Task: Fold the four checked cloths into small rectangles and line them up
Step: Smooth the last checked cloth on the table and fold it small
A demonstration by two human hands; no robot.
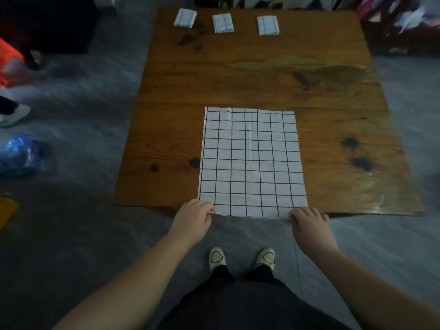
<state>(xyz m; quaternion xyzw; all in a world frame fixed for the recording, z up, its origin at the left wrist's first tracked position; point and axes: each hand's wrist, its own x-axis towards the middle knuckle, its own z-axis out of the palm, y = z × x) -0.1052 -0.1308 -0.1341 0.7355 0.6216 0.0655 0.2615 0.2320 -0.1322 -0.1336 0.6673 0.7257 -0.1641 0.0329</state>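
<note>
A white cloth with a black check (251, 160) lies spread flat on the near half of the wooden table (333, 91), its near edge hanging slightly over the table's front edge. My left hand (194, 216) pinches the cloth's near left corner. My right hand (308, 222) pinches its near right corner. Three folded checked cloths sit in a row along the far edge: the left folded cloth (185, 17), the middle folded cloth (222, 23) and the right folded cloth (268, 25).
The table stands on a grey floor. A blue plastic bag (20, 154) and a red item (9, 63) lie on the floor at the left. Clutter sits at the far right (400, 22). My feet in white shoes (241, 258) stand before the table.
</note>
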